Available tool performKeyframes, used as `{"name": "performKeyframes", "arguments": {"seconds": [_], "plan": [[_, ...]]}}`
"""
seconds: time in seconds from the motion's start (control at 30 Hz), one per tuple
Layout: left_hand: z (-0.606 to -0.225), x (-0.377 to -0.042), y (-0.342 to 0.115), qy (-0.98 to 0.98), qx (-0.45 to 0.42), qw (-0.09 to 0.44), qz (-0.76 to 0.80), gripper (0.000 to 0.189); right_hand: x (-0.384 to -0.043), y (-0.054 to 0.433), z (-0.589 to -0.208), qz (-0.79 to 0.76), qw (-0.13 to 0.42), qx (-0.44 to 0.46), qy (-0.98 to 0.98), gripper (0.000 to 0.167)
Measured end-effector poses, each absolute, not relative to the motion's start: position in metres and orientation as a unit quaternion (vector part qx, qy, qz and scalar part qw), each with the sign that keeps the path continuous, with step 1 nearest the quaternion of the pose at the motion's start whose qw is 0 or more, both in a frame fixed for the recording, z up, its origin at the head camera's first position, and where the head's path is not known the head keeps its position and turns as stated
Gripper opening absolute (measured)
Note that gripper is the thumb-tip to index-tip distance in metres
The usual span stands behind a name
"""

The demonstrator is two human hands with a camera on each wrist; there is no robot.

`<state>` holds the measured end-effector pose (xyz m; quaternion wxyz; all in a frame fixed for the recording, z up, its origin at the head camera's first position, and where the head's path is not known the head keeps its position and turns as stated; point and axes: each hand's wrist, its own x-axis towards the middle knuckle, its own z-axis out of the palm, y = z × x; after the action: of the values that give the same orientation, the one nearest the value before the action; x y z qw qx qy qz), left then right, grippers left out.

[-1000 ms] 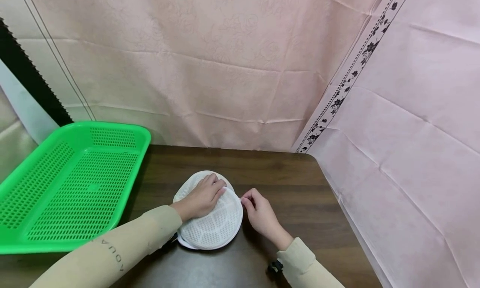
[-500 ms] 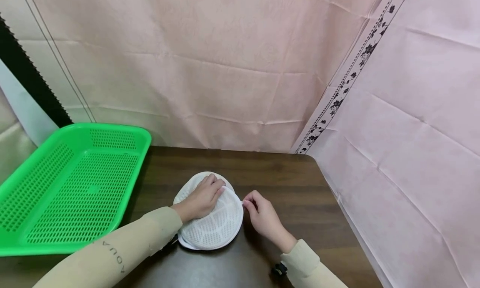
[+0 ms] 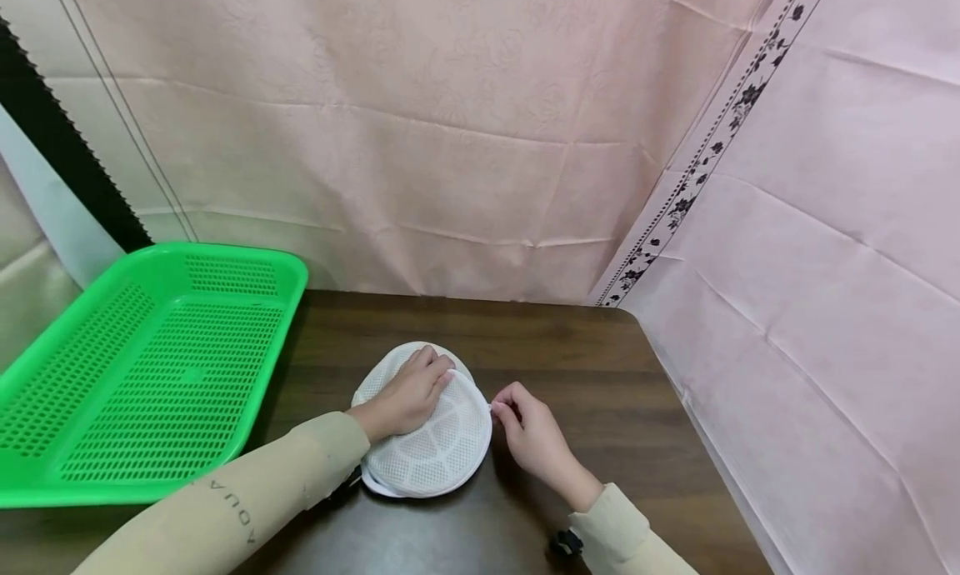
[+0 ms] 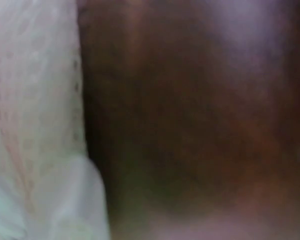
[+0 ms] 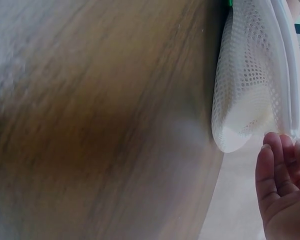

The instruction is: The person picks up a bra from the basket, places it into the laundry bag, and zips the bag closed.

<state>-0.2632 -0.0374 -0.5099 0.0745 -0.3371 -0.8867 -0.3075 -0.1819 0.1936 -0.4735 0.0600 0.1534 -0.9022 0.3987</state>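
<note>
A round white mesh laundry bag (image 3: 438,454) lies on the dark wooden table, its piped edge facing up. My left hand (image 3: 408,396) grips it from the left, fingers bent over the far part of its rim. At the bag's right edge, my right hand (image 3: 534,433) pinches a small white zipper pull between thumb and fingers. The right wrist view shows the bag's puffed mesh side (image 5: 242,75) and its double white rim, with the pull mostly hidden by the fingertips. Close up and blurred, bag mesh (image 4: 35,90) fills the left of the left wrist view.
To the left stands a green perforated plastic basket (image 3: 288,333) with nothing in it. The wooden table (image 3: 570,350) ends at a pale cloth hanging (image 3: 450,183) behind and another cloth (image 3: 825,267) on the right.
My right wrist has shifted slightly to the right and nearer to me, still pinching the zipper pull. The left hand keeps its grip and the bag stays in place.
</note>
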Motion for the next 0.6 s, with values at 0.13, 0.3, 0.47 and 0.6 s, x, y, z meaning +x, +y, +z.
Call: {"name": "performKeyframes", "arguments": {"seconds": [0.13, 0.3, 0.47, 0.6], "plan": [[-0.5108, -0.2625, -0.0355, -0.884, -0.340, 0.076, -0.313, 0.019, -0.1792, 0.1955, -0.4741, 0.397, 0.069, 0.157, -0.902, 0.004], [-0.5111, -0.2620, -0.0336, -0.884, -0.333, 0.081, -0.319, 0.019, -0.1765, 0.1978, -0.4748, 0.396, 0.072, 0.156, -0.902, 0.004], [-0.5101, -0.2622, -0.0339, -0.885, -0.316, 0.089, -0.330, 0.017, -0.1752, 0.1981, -0.4737, 0.406, 0.067, 0.160, -0.897, 0.004], [-0.5101, -0.2615, -0.0352, -0.888, -0.303, 0.090, -0.334, 0.017, -0.1741, 0.1969, -0.4731, 0.412, 0.061, 0.159, -0.895, 0.004]]}}
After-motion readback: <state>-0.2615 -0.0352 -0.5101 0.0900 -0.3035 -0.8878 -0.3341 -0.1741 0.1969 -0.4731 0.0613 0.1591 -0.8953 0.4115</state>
